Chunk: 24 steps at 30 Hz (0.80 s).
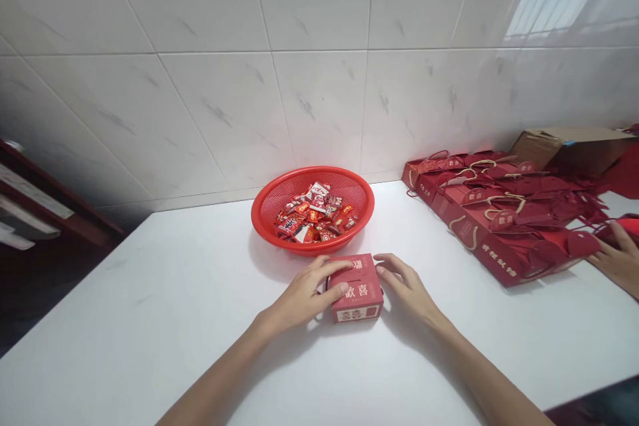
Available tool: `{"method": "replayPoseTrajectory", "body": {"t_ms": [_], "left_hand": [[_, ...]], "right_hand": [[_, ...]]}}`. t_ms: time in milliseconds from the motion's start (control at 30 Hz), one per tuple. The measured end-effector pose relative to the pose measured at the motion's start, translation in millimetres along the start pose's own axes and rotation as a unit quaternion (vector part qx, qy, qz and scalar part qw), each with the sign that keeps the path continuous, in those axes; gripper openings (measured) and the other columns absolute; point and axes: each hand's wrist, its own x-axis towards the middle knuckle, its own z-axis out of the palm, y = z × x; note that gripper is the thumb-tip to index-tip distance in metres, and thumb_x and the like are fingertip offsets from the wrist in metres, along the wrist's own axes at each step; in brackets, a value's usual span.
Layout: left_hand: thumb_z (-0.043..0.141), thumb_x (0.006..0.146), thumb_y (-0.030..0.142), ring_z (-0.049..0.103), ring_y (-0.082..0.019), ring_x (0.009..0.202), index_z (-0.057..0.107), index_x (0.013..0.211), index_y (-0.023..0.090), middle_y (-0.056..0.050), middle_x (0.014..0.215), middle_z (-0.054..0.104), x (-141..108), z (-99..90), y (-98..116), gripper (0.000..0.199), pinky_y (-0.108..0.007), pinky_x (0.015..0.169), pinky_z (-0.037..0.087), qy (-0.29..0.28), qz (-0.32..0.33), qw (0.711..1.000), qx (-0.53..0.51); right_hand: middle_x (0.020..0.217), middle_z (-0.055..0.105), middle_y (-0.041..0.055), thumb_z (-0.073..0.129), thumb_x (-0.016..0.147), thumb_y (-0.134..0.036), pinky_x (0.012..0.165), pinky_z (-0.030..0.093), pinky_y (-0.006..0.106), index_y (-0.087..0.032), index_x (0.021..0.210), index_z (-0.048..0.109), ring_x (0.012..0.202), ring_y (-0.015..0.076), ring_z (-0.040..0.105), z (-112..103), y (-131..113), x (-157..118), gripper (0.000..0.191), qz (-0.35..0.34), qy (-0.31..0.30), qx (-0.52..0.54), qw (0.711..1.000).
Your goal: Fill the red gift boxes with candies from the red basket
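A small closed red gift box (355, 279) with pale Chinese characters stands on the white table, a printed label on its near side. My left hand (312, 289) grips it from the left, thumb and forefinger lying on the lid, the other fingers partly hidden behind it. On the far right corner, my right hand (407, 289) holds the box with bent fingers, its thumb at the right edge. Just behind the box sits a red plastic basket (263, 219) of wrapped sweets (315, 216).
Several red gift boxes (469, 233) with cord handles stand in rows at right. A brown cardboard box (574, 140) is behind them. Another person's hand (619, 256) reaches in at the right edge. A tiled wall (319, 100) closes off the table's back.
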Motion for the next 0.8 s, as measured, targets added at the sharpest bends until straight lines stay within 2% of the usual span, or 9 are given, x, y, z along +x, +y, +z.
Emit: {"method": "replayPoseTrajectory", "body": {"t_ms": [100,200,333,433,600,700,800], "left_hand": [[0.050,0.098,0.051,0.063,-0.025,0.108,0.057,0.142,0.033,-0.009,0.127,0.058,-5.3,-4.7,4.1,0.048,-0.041,0.095,0.053,-0.022,-0.020,0.999,0.016],[0.053,0.097,0.050,0.062,-0.025,0.108,0.060,0.140,0.033,-0.008,0.123,0.059,-6.4,-4.4,4.4,0.046,-0.041,0.096,0.053,-0.002,-0.010,1.000,0.020],[0.063,0.090,0.041,0.062,-0.027,0.109,0.069,0.130,0.030,-0.009,0.120,0.059,-3.3,-0.8,3.3,0.041,-0.041,0.095,0.054,0.050,0.007,0.999,0.018],[0.069,0.084,0.033,0.064,-0.026,0.103,0.075,0.119,0.027,-0.010,0.120,0.061,-1.2,3.0,6.6,0.037,-0.041,0.092,0.055,0.086,0.011,0.996,0.009],[0.073,0.077,0.028,0.066,-0.024,0.096,0.079,0.110,0.024,-0.011,0.126,0.060,0.5,0.0,22.2,0.033,-0.043,0.088,0.057,0.137,-0.001,0.990,-0.018],[0.076,0.077,0.035,0.068,-0.022,0.091,0.077,0.108,0.020,-0.012,0.131,0.060,0.3,-15.2,37.8,0.035,-0.039,0.081,0.060,0.138,0.006,0.982,-0.129],[0.076,0.080,0.043,0.070,-0.027,0.099,0.071,0.116,0.019,-0.012,0.126,0.067,-1.0,-34.4,56.2,0.043,-0.041,0.087,0.060,0.112,0.003,0.967,-0.227]], "right_hand": [[0.075,0.071,0.0045,0.070,0.079,-0.056,0.079,0.054,0.039,-0.020,0.103,0.065,0.076,0.0246,0.070,-7.8,-0.3,1.7,0.043,0.041,-0.029,0.013,0.999],[0.062,0.061,-0.0024,0.074,0.076,-0.053,0.070,0.052,0.034,-0.019,0.105,0.064,0.065,0.0199,0.065,-19.3,-8.5,1.8,0.046,0.051,-0.059,0.079,0.994],[0.065,0.061,-0.0018,0.079,0.074,-0.048,0.070,0.050,0.032,-0.020,0.101,0.068,0.067,0.0173,0.062,-35.1,-29.4,1.2,0.041,-0.013,-0.005,0.138,0.990],[0.072,0.065,0.0016,0.081,0.074,-0.047,0.070,0.051,0.034,-0.020,0.099,0.069,0.070,0.0183,0.063,-41.0,-49.9,1.3,0.039,-0.047,-0.009,0.155,0.987],[0.086,0.070,0.0054,0.077,0.082,-0.044,0.075,0.055,0.034,-0.019,0.100,0.070,0.079,0.0184,0.066,-38.5,-87.8,4.6,0.032,-0.089,-0.101,0.084,0.987],[0.088,0.072,0.0045,0.072,0.087,-0.041,0.078,0.055,0.033,-0.019,0.099,0.070,0.082,0.0176,0.067,-36.7,-108.4,9.6,0.025,-0.116,-0.132,0.005,0.984],[0.085,0.072,0.0039,0.067,0.090,-0.040,0.076,0.055,0.032,-0.019,0.098,0.071,0.079,0.0176,0.068,-37.3,-124.1,15.6,0.023,-0.129,-0.147,-0.056,0.979]]}}
